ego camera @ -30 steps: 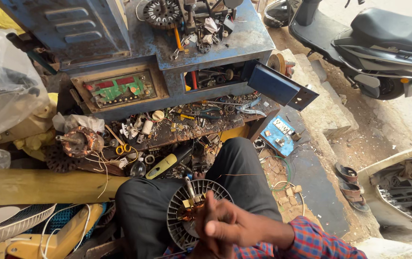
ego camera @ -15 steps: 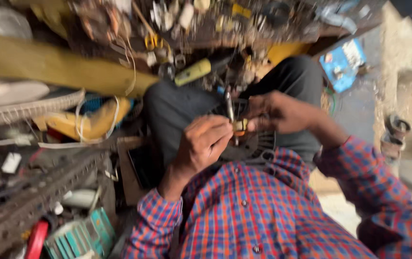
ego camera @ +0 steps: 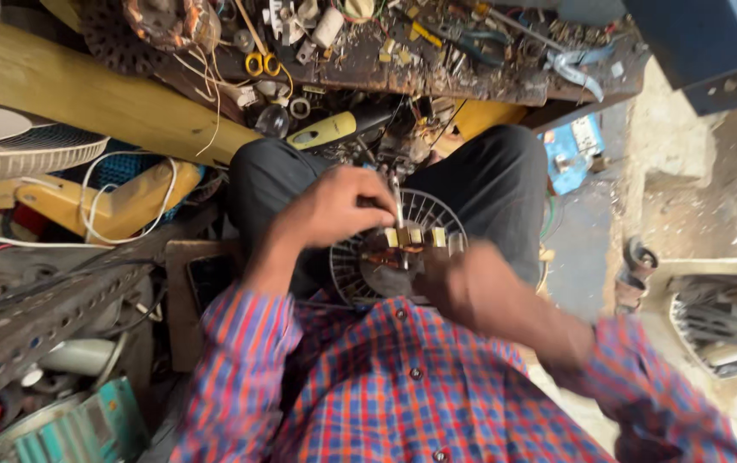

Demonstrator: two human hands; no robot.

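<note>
1. Left hand (ego camera: 334,210) curled shut, fingers pinching a thin metal shaft (ego camera: 398,206) standing up from the motor part (ego camera: 403,249).
2. Right hand (ego camera: 463,283) blurred, touching the motor part's right side; how far it is open, cannot tell.
3. Motor part sits on a round fan grille (ego camera: 437,214) on the person's lap (ego camera: 488,180).
4. Grille's lower edge hidden by the checked shirt (ego camera: 403,386).
</note>
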